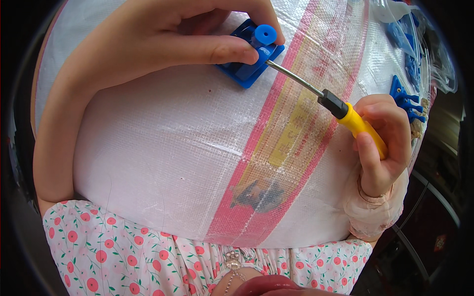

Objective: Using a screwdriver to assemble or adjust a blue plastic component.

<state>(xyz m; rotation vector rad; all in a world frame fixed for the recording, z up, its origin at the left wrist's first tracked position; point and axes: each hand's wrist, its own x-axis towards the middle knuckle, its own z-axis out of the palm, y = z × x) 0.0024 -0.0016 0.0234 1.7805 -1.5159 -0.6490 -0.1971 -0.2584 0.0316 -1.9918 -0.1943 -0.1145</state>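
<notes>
Near the top middle, my left hand (182,42) grips a small blue plastic part (247,75) with a square base and a round knob standing up from it. The thumb presses on its near side, and a finger curls round the far side. On the right, my right hand (387,133) is closed round the yellow handle of a screwdriver (356,121). Its metal shaft slants up to the left, and the tip meets the right side of the blue part. The fingers hide the left side of the part and the end of the handle.
A white woven plastic sheet (148,133) with pink and yellow printed stripes covers the work surface. At the far right lie a blue pronged plastic piece (407,101) and clear plastic bags (443,69) with blue parts inside. The surface's right edge drops off beyond them.
</notes>
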